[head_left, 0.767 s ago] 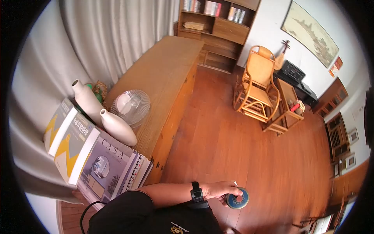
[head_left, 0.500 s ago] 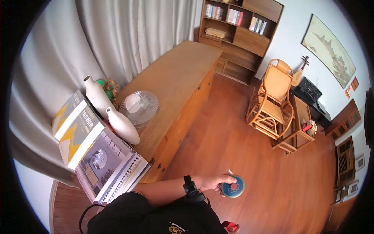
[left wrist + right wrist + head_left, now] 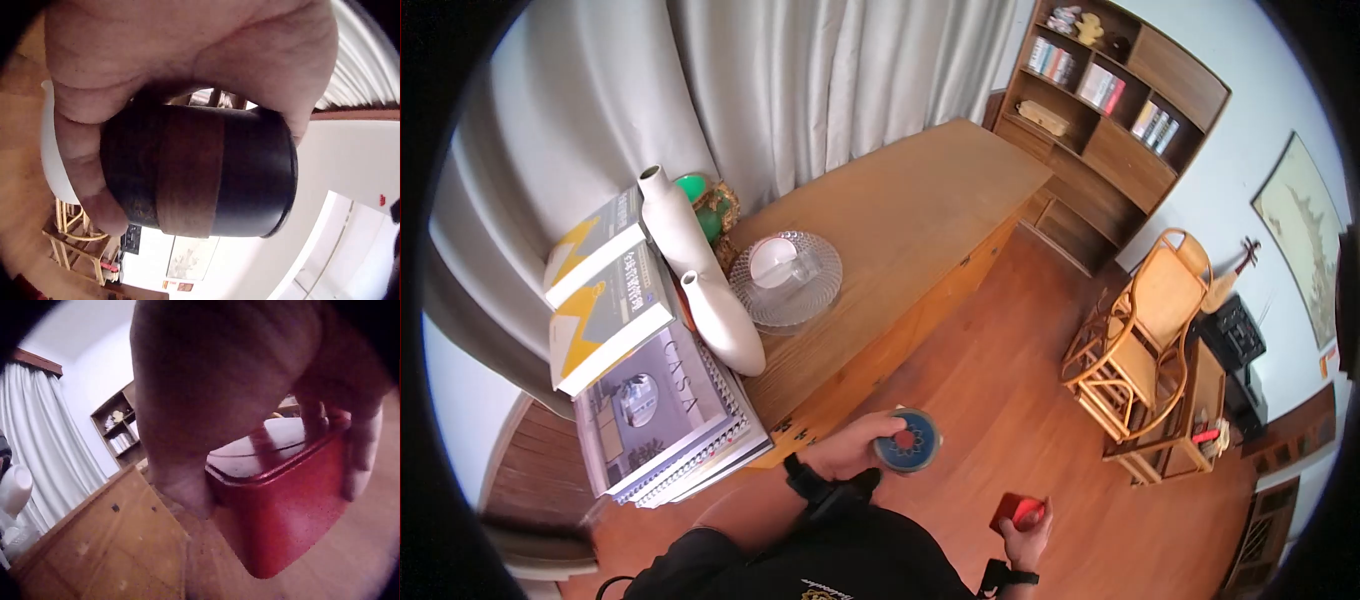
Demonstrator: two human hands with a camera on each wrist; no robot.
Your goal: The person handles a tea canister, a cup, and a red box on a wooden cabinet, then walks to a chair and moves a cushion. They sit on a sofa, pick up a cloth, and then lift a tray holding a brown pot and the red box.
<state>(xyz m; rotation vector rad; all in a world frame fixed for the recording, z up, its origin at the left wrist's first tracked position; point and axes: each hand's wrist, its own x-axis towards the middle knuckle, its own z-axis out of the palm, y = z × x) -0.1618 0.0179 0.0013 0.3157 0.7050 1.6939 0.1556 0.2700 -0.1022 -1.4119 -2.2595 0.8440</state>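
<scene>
My left hand [image 3: 855, 447] grips a round tin with a blue patterned lid [image 3: 907, 441], held in front of the cabinet's near end. In the left wrist view, the thumb and fingers of that hand [image 3: 187, 56] curl round the dark cylindrical side of the tin [image 3: 187, 169], which has a brown band. Lower right in the head view, my right hand [image 3: 1028, 540] holds a red box [image 3: 1026, 513] over the floor. The right wrist view shows the hand [image 3: 225, 381] with fingers and thumb on opposite sides of this red, round-cornered box [image 3: 281, 519].
A long wooden cabinet [image 3: 900, 230] bears stacked books [image 3: 650, 400], two white vases [image 3: 725, 325] and a glass plate [image 3: 825, 290] with a pink-white bowl [image 3: 772, 258]. A rattan rocking chair [image 3: 1160, 290] and a low wooden table [image 3: 1150, 463] stand at the right, a bookcase [image 3: 1100, 190] behind.
The view has swung, so the cabinet and chair sit further right. My left hand with the tin has moved up and left in view; my right hand with the red box has come into sight.
</scene>
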